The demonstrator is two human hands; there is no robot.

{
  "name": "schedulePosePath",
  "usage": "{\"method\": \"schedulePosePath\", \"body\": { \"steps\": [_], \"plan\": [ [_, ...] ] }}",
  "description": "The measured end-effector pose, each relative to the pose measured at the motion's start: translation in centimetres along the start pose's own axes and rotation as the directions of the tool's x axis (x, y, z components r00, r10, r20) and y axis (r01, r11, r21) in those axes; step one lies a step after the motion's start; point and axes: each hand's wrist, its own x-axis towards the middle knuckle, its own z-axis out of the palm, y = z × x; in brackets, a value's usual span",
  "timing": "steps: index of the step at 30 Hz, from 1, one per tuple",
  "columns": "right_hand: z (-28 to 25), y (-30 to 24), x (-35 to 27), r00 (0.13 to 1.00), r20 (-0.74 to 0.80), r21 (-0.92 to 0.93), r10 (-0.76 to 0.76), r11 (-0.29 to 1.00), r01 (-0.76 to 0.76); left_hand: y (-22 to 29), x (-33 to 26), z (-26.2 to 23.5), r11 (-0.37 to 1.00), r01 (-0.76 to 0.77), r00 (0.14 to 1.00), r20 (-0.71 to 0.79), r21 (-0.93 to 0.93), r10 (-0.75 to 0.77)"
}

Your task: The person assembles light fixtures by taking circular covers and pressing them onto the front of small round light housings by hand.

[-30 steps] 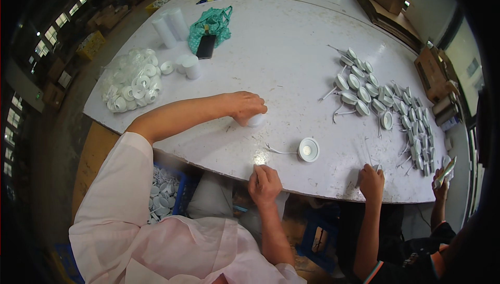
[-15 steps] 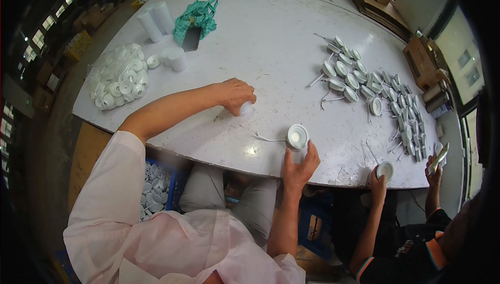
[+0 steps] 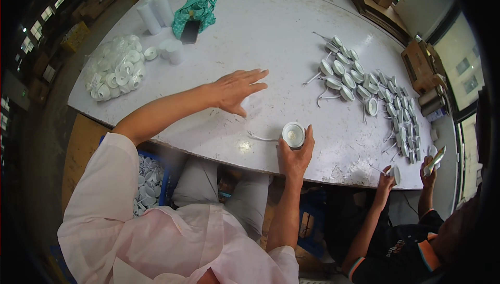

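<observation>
My right hand (image 3: 297, 160) is at the table's near edge, its thumb and fingers closed round the rim of a small white round downlight (image 3: 293, 134). The lamp lies face up, and its thin white cable (image 3: 262, 137) stretches left over the tabletop. To the left and farther in, my left hand (image 3: 238, 92) hovers palm down with fingers spread, holding nothing. A pale, whitish piece (image 3: 245, 101) shows partly beneath that hand; most of it is hidden.
Several cabled downlights (image 3: 348, 79) cover the table's right side. A bag of white rings (image 3: 117, 73), white rolls (image 3: 149, 19), a green cloth bag (image 3: 200, 15) and phone (image 3: 190, 32) lie left. At right, a co-worker's hand (image 3: 385, 181) holds another lamp. A blue crate (image 3: 165, 182) stands below.
My left hand has spread its fingers, let go of the whitish piece and lifted slightly away. My right hand has closed round the downlight. The co-worker's lamp has turned edge-on.
</observation>
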Motion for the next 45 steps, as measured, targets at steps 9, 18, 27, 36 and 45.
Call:
{"method": "schedulePosePath", "body": {
  "steps": [9,18,27,36,45],
  "plan": [
    [-0.2,-7.5,-5.7,0.967,0.205,0.167,-0.149,0.979,0.116,12.6,-8.8,2.6,0.295,0.377,0.901,0.273,-0.878,-0.338],
    [3.5,-9.9,-9.3,0.778,0.492,0.418,-0.391,0.89,0.183,14.8,-18.7,2.4,0.328,0.612,0.72,0.335,-0.719,-0.608],
    [5.4,-10.8,-13.6,0.774,0.557,0.616,-0.3,0.775,-0.143,16.8,-21.1,5.6,0.317,0.239,0.571,-0.131,-0.918,-0.81],
    [5.0,-13.8,-15.3,0.8,0.564,0.438,-0.203,0.895,-0.082,16.9,-22.8,5.0,0.463,0.156,0.573,-0.301,-0.873,-0.762],
    [7.9,-12.2,-7.4,0.896,0.442,0.372,-0.045,0.918,-0.138,16.3,-24.8,6.6,-0.061,0.084,0.429,0.091,-0.995,-0.899]
  ]
}}
